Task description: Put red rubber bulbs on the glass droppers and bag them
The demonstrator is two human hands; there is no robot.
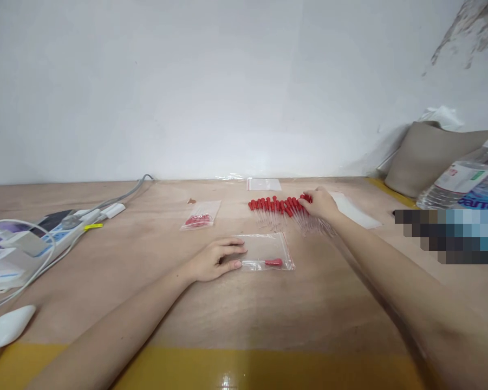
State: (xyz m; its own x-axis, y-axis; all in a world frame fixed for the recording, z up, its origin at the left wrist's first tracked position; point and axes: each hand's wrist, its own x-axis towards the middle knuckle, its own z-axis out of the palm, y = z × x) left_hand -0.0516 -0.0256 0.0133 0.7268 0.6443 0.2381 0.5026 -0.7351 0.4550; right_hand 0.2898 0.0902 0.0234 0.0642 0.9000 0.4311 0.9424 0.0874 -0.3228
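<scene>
In front of me lies a clear zip bag (264,246) with one red-bulbed dropper (273,262) inside it. My left hand (217,259) rests at the bag's left edge, fingers stretched out and thumb apart from them. Farther back is a row of loose droppers (272,207), red bulbs toward the wall and clear tubes toward me. At that row's right end, my right hand (320,205) has its thumb and fingertips around a red bulb, partly hiding it.
A filled bag with red items (199,218) lies back left, and a flat zip bag (264,184) near the wall. White sheets or bags (355,210) lie behind my right hand. Power strip (65,230) and cables stand left, with a white mouse-like object (10,325); a plastic bottle (450,181) is right.
</scene>
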